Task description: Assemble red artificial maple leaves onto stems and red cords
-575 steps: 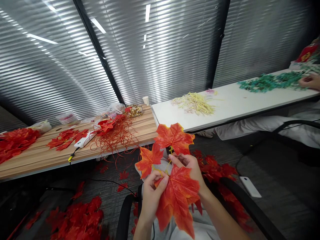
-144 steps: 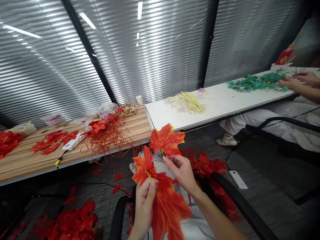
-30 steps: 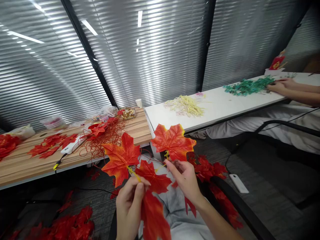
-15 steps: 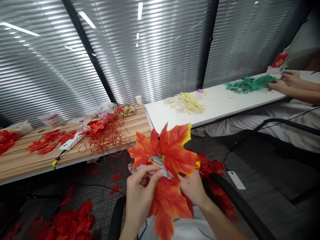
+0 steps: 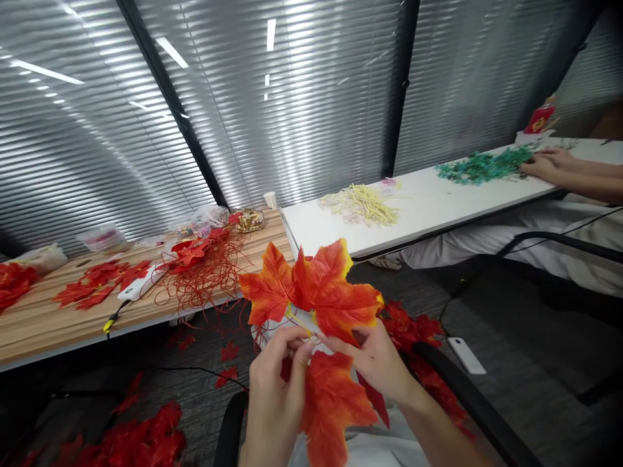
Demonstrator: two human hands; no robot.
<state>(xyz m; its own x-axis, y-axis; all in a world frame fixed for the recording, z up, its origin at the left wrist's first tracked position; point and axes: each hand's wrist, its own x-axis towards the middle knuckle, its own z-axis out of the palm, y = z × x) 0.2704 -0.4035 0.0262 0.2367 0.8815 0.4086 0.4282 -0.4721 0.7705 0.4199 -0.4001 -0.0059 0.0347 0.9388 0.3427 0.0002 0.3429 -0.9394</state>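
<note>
Over my lap, several orange-red artificial maple leaves with yellow edges and stems are bunched between my hands. One leaf points up to the left, a larger leaf fans to the upper right, and another leaf hangs below. My left hand is closed, thumb and forefinger pinching the yellow stems where they meet. From the other side my right hand brings its fingertips to the same spot, partly behind the leaves. What exactly lies between those fingertips is too small to make out.
On the wooden table lie red leaves, tangled red cords and a white power bank. The white table holds yellow strips and green foliage, near another person's hands. Chair armrests flank me; red leaves cover the floor.
My right hand has come up from behind the leaves, its fingers now meeting my left fingertips at the stems. The upper leaves have turned and shifted slightly left.
</note>
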